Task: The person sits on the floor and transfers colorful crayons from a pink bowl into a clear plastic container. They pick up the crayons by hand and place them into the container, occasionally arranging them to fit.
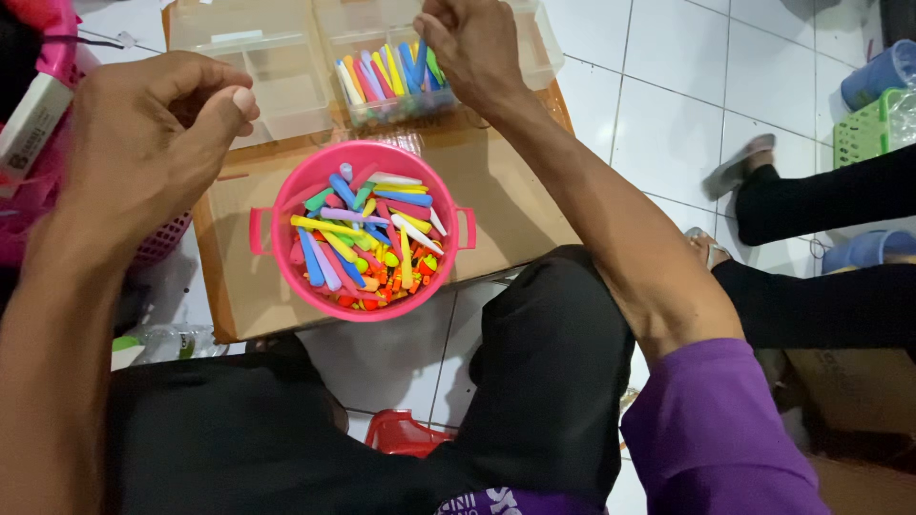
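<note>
A pink round bucket full of several coloured plastic sticks stands on a cardboard sheet. Behind it lies a clear plastic compartment box; one compartment holds several coloured sticks stood on end. My right hand reaches over that compartment with fingers curled; whether it pinches a stick is hidden. My left hand hovers left of the bucket, fingers curled loosely, with nothing visible in it.
My black-trousered knees fill the near side, with a red object between them. Another person's legs in black stretch in from the right. A green basket and a pink basket sit at the edges.
</note>
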